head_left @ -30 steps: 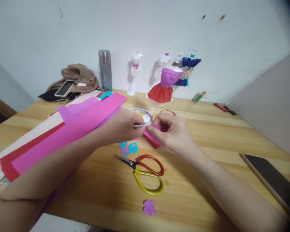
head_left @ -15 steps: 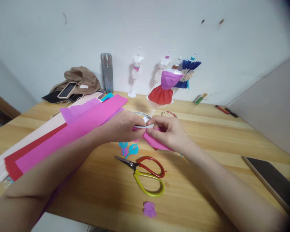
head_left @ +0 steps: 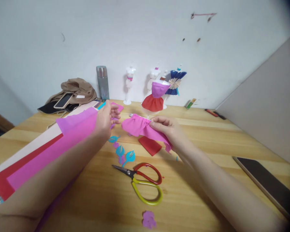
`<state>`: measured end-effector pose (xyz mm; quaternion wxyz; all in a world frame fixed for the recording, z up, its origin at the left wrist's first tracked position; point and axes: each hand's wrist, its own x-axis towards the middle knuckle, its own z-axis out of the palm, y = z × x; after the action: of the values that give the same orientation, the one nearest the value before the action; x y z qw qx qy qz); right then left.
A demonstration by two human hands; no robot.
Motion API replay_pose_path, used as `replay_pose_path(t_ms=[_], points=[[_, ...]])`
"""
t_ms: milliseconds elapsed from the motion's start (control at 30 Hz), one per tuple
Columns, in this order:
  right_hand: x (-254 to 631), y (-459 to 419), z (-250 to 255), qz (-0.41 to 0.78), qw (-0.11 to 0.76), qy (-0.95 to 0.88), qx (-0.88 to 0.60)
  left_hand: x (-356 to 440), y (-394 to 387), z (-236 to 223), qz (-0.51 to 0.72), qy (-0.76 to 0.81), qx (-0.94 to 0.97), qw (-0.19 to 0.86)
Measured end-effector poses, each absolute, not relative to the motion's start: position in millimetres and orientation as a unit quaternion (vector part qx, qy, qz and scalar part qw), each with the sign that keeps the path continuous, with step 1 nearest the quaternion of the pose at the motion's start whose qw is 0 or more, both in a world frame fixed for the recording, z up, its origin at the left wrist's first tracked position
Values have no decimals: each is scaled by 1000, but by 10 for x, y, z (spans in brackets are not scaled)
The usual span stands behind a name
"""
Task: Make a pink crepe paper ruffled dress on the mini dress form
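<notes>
A gathered strip of pink crepe paper (head_left: pixel 143 126) hangs from my right hand (head_left: pixel 165 127), pinched along its upper edge between thumb and fingers. My left hand (head_left: pixel 107 119) is apart from it, fingers spread with nothing in them, in front of the stacked pink paper sheets (head_left: pixel 82 138). Beneath the gathered strip lies a red paper piece (head_left: pixel 150 146). Teal leaf cut-outs (head_left: pixel 130 156) and purple paper scraps lie just nearer. Scissors (head_left: pixel 132 174) with one red and one yellow handle rest on the table below them, beside a purple paper flower (head_left: pixel 149 219).
Several small white dress forms stand along the wall, one in a purple top and red skirt (head_left: pixel 152 103), another in navy pleats (head_left: pixel 175 77). A grey flask (head_left: pixel 102 83) and brown cloth (head_left: pixel 78 90) are at the back left. A tablet (head_left: pixel 263 183) lies right.
My left hand has let go of the pink paper and moved left, its fingers opening. The gathered strip now shows spread out in my right hand. The view has tilted up a little.
</notes>
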<state>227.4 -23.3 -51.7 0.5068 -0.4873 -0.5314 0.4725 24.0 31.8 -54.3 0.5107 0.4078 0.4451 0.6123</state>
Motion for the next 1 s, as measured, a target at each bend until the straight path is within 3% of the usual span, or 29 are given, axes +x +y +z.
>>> replay_pose_path(t_ms=[100,233,400,600,1000], points=[[2305,-193,-511,485,543,-493,-477,338,272,-629,530,473,364,602],[2321,-165,-509,526,554,-444,-468,493,38,-711,374,412,503,661],[2270,-201,-526,547,536,-462,-447,581,-202,-705,350,312,559,684],[2237,-215,-578,517,544,-486,-448,604,-288,-688,377,372,551,645],[2251,-210,-557,459,540,-523,-473,635,-360,-530,299,450,631,558]])
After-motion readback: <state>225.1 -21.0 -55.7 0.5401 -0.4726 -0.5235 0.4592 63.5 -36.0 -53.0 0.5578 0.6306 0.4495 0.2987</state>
